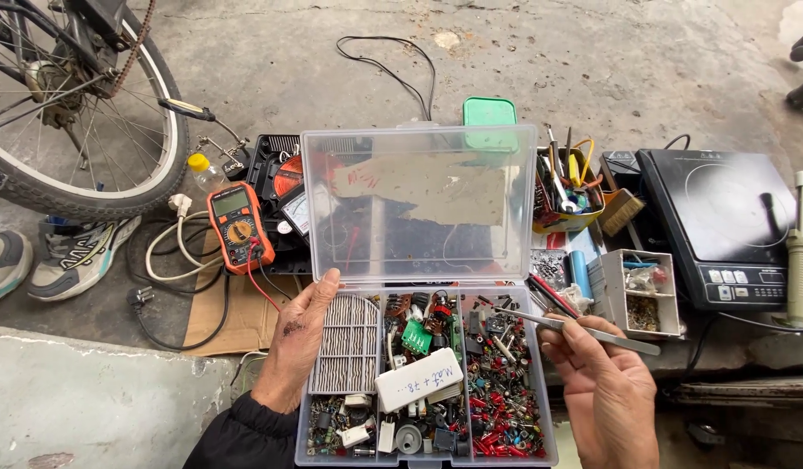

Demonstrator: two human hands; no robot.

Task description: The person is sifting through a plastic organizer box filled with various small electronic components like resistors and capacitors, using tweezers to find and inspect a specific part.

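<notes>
Well up and left of the left hand, a bicycle wheel (80, 113) over bare concrete. Far right of the right hand, a black induction cooker (723, 226) lying flat. Between both hands, a clear plastic parts box (423, 452), lid (419, 204) standing open behind it, compartments crammed with small electronic components. Above the left hand, an orange multimeter (236, 224), its red lead trailing down just beside the thumb. Just right of the left hand, inside the box, a grey ribbed block (348, 345); further right and lower, a white rectangular piece (419, 379) lying on the loose parts. Up and right of the right hand, a small grey drawer (640, 295) holding bits.

Left hand (299, 343) clasped on the box's left rim, thumb over the edge, fingers underneath. Right hand (603, 391) pinched around metal tweezers (549, 323), tips aimed left over the box's right compartment, not visibly touching any part.
</notes>
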